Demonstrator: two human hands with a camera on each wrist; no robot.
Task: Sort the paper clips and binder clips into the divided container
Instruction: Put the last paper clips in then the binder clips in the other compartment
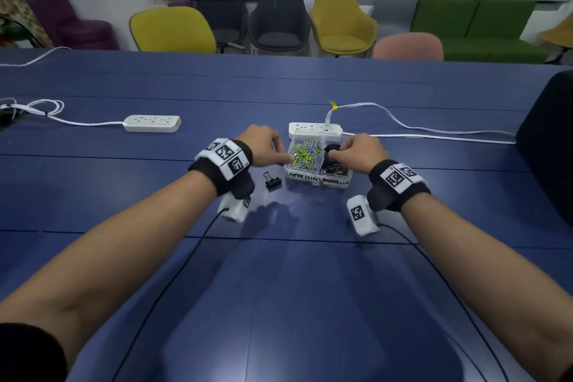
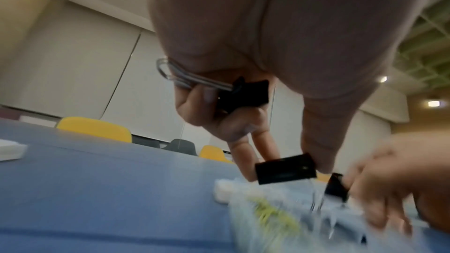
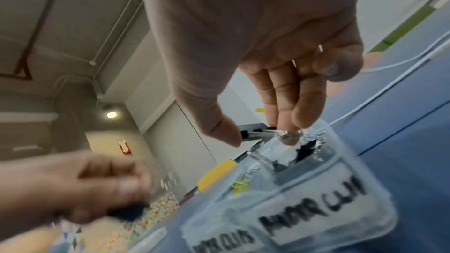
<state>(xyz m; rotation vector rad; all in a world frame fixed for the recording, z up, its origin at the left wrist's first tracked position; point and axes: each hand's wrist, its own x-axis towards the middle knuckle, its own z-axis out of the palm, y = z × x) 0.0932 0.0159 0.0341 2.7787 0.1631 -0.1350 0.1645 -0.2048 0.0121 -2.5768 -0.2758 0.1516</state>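
My left hand (image 1: 263, 141) is just at the left wall of the container (image 1: 317, 178), which stands on the blue table (image 1: 279, 288). In the left wrist view I see two black binder clips in this hand. One clip (image 2: 243, 94) lies up in my palm, under my curled fingers (image 2: 194, 103), with its wire handles pointing to the left. The second clip (image 2: 286, 168) I pinch lower, between the thumb tip and a fingertip, just above the container.

My right hand (image 1: 361, 149) is over the right compartment, where the dark binder clips (image 1: 336, 169) lie. Its thumb and fingertips (image 3: 289, 138) are pressed together around a binder clip (image 3: 253, 132); I hold it by the wire handles, and the black body is partly hidden behind the thumb. It hangs directly above the compartment, not inside yet.

The left compartment holds the paper clips (image 1: 305, 155), green and pale ones in a heap. One more binder clip (image 1: 273, 183) lies on the table, just beside the container's front left corner and near my left wrist, and no finger touches it. Behind the container a white power strip (image 1: 314, 129) lies.
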